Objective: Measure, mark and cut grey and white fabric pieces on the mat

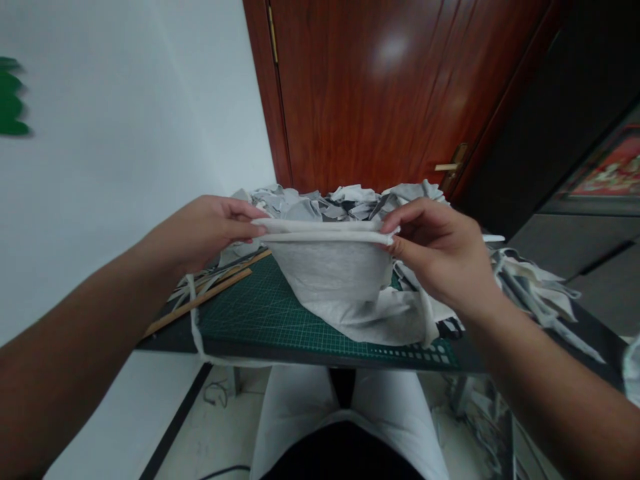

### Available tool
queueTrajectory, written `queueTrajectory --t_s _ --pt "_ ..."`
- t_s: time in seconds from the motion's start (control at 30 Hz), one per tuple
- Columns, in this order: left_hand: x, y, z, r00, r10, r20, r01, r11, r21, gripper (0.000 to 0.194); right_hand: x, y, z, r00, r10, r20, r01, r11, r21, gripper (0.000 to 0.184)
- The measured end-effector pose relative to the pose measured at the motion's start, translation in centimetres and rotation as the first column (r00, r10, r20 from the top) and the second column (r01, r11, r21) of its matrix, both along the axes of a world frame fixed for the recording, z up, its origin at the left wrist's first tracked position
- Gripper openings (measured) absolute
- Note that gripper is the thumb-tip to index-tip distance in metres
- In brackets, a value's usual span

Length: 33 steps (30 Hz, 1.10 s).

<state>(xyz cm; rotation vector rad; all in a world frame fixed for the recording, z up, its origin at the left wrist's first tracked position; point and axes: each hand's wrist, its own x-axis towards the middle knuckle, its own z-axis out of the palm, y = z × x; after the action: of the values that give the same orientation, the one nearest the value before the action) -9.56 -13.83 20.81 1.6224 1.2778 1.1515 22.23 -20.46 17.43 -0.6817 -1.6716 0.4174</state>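
A piece of pale grey-white fabric point(335, 273) hangs between my two hands over a green cutting mat point(250, 307). Its top edge is rolled or folded into two parallel white ridges, stretched straight across. My left hand point(215, 230) pinches the left end of this edge between thumb and fingers. At the other end my right hand point(435, 250) pinches the corner the same way. The fabric's lower part droops and rests on the mat toward the right.
Heaped fabric scraps point(310, 203) lie along the table's back, with more cloth strips point(540, 287) at the right. Wooden rulers point(200, 303) lie at the mat's left. A white strip point(196, 327) hangs over the front edge. Behind stands a brown door point(360, 100).
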Motion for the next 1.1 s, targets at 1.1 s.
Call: queueTrajectory --t_s 1.1 --pt "-0.6 1.2 -2.6 0.972 0.027 -0.232 -0.034 0.999 -0.025 0.014 -1.8 0.2 -4.4 0.999 -0.031 -0.044 0.026 0.995 -0.097 0.025"
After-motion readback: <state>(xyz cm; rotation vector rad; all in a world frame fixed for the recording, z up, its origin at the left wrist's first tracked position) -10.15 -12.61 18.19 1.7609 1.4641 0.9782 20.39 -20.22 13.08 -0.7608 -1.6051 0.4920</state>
